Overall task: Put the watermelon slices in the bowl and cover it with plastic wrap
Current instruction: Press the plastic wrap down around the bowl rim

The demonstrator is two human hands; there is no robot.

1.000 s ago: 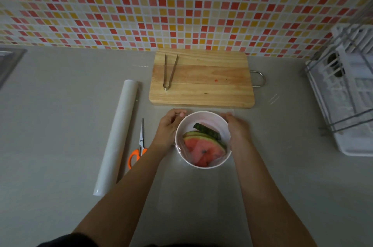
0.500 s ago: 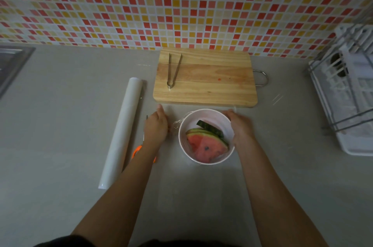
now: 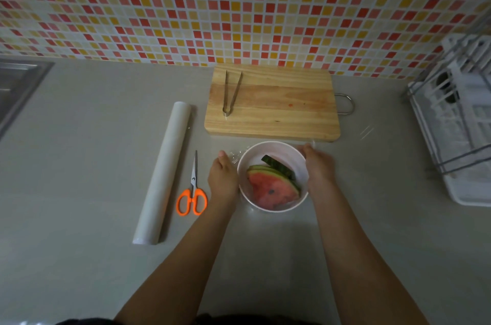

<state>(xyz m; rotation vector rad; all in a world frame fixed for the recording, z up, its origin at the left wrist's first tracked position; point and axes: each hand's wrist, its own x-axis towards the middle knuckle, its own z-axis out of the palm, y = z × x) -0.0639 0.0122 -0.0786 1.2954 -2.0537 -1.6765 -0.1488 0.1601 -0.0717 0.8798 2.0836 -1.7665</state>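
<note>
a: what sits at centre frame?
b: a white bowl (image 3: pixel 273 144) on a grey counter (image 3: pixel 93 165), just below a wooden cutting board (image 3: pixel 279 112). the watermelon slices (image 3: pixel 273 189) lie inside it, red flesh up, green rinds toward the top.
a: and the hands?
b: the left hand (image 3: pixel 223 178) lies against the bowl's left side, fingers straight, touching crinkled plastic wrap (image 3: pixel 235 159) there. the right hand (image 3: pixel 317 166) cups the bowl's right side, thumb at the rim, fingers curled round the wall.
a: is the film across the top?
b: glints show at the bowl's upper-left edge. whether it spans the whole mouth, cannot tell.
a: the rest?
b: a roll of wrap (image 3: pixel 164 170) lies at centre left, with orange-handled scissors (image 3: pixel 192 197) between it and the left hand. metal tongs (image 3: pixel 232 93) rest on the board's left part. a dish rack (image 3: pixel 457 122) stands at the right edge, a sink (image 3: pixel 16 85) at upper left, mosaic tiles (image 3: pixel 239 5) across the top.
</note>
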